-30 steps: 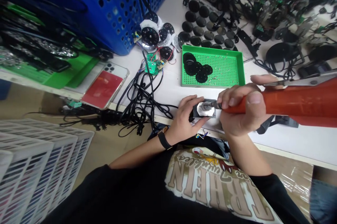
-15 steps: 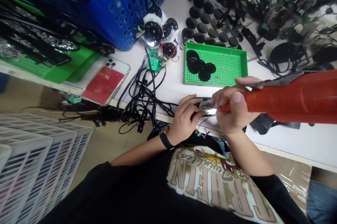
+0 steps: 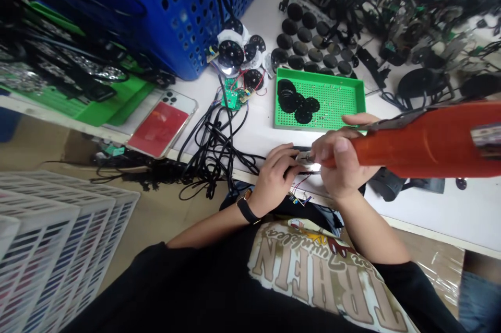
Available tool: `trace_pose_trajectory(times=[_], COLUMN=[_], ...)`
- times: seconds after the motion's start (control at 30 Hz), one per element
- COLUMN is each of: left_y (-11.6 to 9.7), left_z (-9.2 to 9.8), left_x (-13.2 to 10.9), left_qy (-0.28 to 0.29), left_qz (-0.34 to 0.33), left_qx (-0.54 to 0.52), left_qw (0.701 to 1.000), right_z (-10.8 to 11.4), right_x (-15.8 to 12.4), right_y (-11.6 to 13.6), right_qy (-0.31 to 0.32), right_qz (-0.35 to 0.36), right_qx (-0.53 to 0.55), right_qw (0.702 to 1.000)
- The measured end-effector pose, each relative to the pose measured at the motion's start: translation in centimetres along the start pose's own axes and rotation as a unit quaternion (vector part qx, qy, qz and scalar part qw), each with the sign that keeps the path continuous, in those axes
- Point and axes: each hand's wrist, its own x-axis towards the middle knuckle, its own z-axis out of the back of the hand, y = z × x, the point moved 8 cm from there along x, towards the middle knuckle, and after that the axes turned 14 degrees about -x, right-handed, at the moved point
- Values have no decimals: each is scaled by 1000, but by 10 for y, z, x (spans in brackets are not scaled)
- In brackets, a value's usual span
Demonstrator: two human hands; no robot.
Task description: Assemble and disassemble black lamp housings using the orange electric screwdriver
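Note:
My right hand (image 3: 344, 163) is wrapped round the front of an orange electric screwdriver (image 3: 430, 142), which has a metal lever along its side. Its tip points left, onto a small black part with a pale, brightly lit middle (image 3: 313, 167) at the table's front edge. My left hand (image 3: 277, 172) has its fingers closed on the left end of that part and hides much of it. Thin red wires and a small circuit board (image 3: 295, 198) hang below it. Just behind my hands stands a green perforated tray (image 3: 340, 100) with black discs (image 3: 303, 114) and tiny screws.
Tangled black cables (image 3: 215, 150) lie left of my hands, beside a red-backed phone (image 3: 160, 127). A blue perforated crate (image 3: 188, 20) stands behind. Rows of dark round pieces (image 3: 300, 48) and heaped cables fill the back. White baskets (image 3: 47, 234) are at lower left.
The orange screwdriver's body has tilted slightly and come a little left with my right hand. My left hand stays on the part. The whole view has shifted slightly.

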Motion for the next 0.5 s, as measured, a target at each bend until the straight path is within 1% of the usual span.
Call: trace_pose_trajectory(times=[0.07, 0.13, 0.23, 0.33, 0.5], left_y=[0, -3, -8, -10, -7], left_z=[2, 4, 5, 4, 4], left_x=[0, -1, -2, -3, -6], left_qy=[-3, -6, -6, 5, 18], left_qz=[-1, -19, -50, -60, -49], left_qx=[19, 36, 45, 59, 78], left_qw=[1000, 999, 998, 996, 996], right_z=[2, 4, 5, 7, 5], right_x=[1, 0, -2, -3, -5], right_y=[13, 24, 33, 32, 18], right_qy=[-28, -47, -49, -54, -45], right_qz=[18, 39, 55, 52, 28], right_qx=[35, 64, 89, 86, 45], right_qw=[999, 996, 993, 993, 998])
